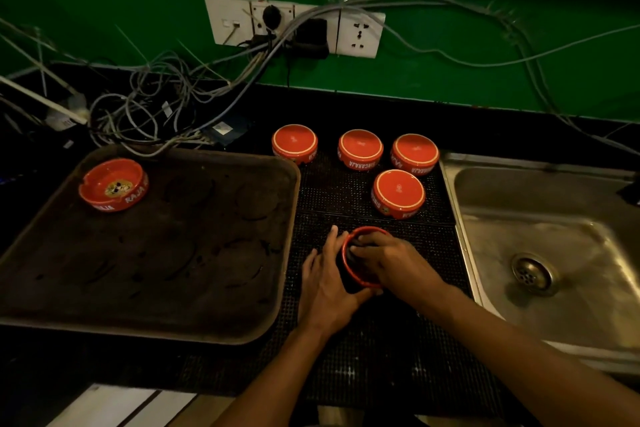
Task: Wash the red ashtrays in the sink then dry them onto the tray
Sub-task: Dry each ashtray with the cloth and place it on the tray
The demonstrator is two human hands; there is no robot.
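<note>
- Low in the frame, two bare forearms reach in from the bottom edge over a black dotted mat [381, 350] that covers the dark bench [52, 367]
- The left hand [325, 284] cups a red ashtray [349, 267] at lower centre, its fingers [330, 239] curled round the near-left side of the rim and the thumb under the bottom edge
- The right hand [391, 260] lies over the same ashtray from the right, its fingers bent down into the bowl; something dark sits under them, too dim to say what
- That ashtray is tipped on its side, open face toward the right, held just above or on the mat; I cannot tell which
- To the left of the hands, a big brown tray [145, 329] with rounded corners fills the left half of the frame, its surface marked with dark ring stains
- At the tray's far-left corner one red ashtray [114, 184] stands right way up, white lettering on its wall
- At the right edge of the frame is a steel sink [491, 198], its drain [531, 272] showing in the basin
- Beyond the hands, four more red ashtrays lie upside down on the mat: one nearest [398, 192], then a row of three behind it, left [294, 144], middle [360, 149] and right [415, 153]
- Farther back, at upper left, a tangle of grey cables [166, 107] lies on the bench
- On the green wall [485, 55] at upper centre is a white socket panel [294, 26] with plugs in it
</note>
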